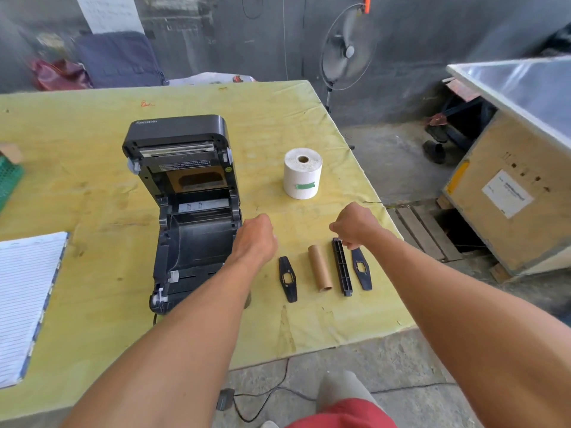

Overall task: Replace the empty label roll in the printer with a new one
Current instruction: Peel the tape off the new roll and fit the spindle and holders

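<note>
The black label printer [191, 217] stands on the yellow table [92, 125] with its lid up and its roll bay bare. A full white label roll [302, 173], sealed with green tape, stands upright to its right. In front lie the empty brown cardboard core [320, 267], a black spindle bar [342, 268] and two flat black roll guides [288, 279] [362, 270]. My left hand [257, 239] hovers by the printer's right side, fingers curled under and hidden. My right hand [355, 225] is curled just above the far end of the spindle bar; contact is unclear.
A lined notepad [24, 301] lies at the table's left front, a green basket [9, 180] at the left edge. A floor fan [346, 50] stands behind the table. A wooden crate [509, 186] sits on the floor at right. A cable [262, 400] runs below the table edge.
</note>
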`<action>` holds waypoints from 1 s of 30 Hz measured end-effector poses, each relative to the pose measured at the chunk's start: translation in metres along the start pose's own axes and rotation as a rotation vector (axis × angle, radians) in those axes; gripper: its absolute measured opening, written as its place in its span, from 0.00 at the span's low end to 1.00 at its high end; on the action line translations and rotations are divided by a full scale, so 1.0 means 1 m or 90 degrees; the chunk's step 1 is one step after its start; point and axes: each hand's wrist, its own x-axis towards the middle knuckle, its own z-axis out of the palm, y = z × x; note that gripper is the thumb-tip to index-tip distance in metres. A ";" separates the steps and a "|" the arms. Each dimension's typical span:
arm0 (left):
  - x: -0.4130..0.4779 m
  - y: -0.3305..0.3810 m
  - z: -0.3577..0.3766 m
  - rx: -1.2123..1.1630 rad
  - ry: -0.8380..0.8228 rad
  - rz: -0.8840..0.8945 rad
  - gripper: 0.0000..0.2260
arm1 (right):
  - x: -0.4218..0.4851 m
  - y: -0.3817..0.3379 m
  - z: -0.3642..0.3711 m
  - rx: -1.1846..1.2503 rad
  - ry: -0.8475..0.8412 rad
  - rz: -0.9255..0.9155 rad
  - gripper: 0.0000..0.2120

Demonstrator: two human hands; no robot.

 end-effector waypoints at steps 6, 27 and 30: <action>0.029 0.019 -0.023 0.005 0.026 0.025 0.10 | 0.013 -0.008 -0.025 0.024 0.033 0.005 0.10; 0.185 0.089 0.004 0.174 -0.107 0.126 0.28 | 0.170 -0.025 -0.033 0.051 -0.184 -0.084 0.15; 0.198 0.089 0.001 0.180 -0.128 0.140 0.28 | 0.179 -0.024 -0.031 0.083 -0.208 -0.070 0.15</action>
